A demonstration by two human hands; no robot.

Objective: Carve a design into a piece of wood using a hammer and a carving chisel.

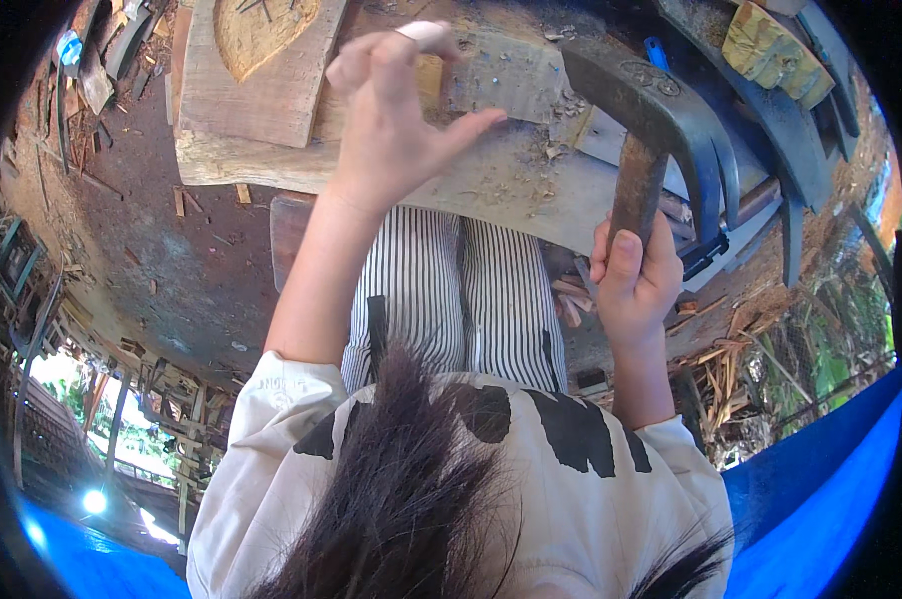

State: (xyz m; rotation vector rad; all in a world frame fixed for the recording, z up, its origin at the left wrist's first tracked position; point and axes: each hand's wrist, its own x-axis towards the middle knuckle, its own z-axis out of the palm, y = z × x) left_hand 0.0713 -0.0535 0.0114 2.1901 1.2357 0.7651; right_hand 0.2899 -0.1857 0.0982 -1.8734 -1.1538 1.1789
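My right hand (pixel 636 280) is wrapped round the wooden handle of a claw hammer (pixel 639 185). Its dark metal head is raised near the camera, claws curving down on the right. Over the wooden work surface (pixel 511 185), my left hand (pixel 391 130) is lifted with nothing visible in it. The thumb stretches out to the right, apart from the bent fingers, and a white wrap (pixel 426 33) shows around one finger. Just left of that hand lies a thick wooden board (pixel 251 115) with a pale hollow carved into it.
Dark curved strips (pixel 770 140) and a rough yellowish wood chunk (pixel 775 55) lie at the right. A blue-handled tool (pixel 657 53) rests behind the hammer head. Wood scraps (pixel 97 80) litter the ground at the left. Blue sheeting (pixel 820 479) hangs at the lower right.
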